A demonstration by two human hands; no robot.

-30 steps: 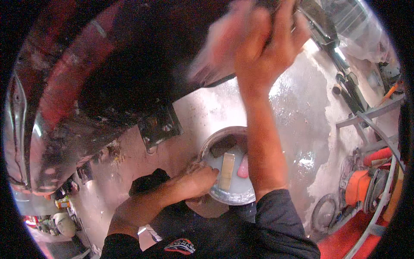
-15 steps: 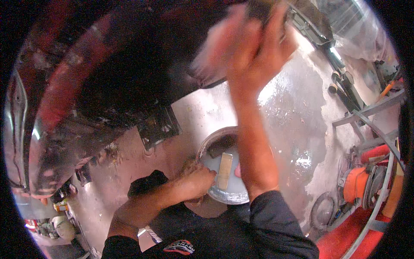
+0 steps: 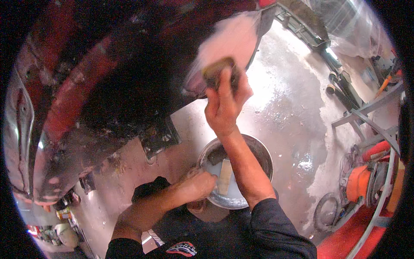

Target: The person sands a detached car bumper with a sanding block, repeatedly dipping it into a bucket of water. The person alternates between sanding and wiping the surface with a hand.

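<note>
My right hand (image 3: 227, 101) grips a sanding block (image 3: 214, 74), olive-brown and dark, its edges slightly blurred. The block is against the lower part of a pale filler patch (image 3: 235, 36) on a dark red car body panel (image 3: 108, 56). Below my right forearm stands a round bucket (image 3: 268, 159) of cloudy greyish water. Inside it show a flat tan wooden block (image 3: 224, 177) and a dark chunk (image 3: 215, 155). My left hand (image 3: 199, 185) is closed at the bucket's left rim, over my knee; whatever its fingers hold is hidden.
Wet, stained concrete floor (image 3: 293, 129) spreads to the right. A grey metal frame (image 3: 371, 116), an orange machine part (image 3: 357, 183) and a red surface (image 3: 345, 237) line the right side. Clear plastic sheeting (image 3: 353, 26) hangs at the upper right. A black flap (image 3: 159, 138) hangs under the panel.
My right hand has swept down and slightly left with the sanding block, from the patch's top to its lower part, uncovering the pale filler. My left hand stays about where it was.
</note>
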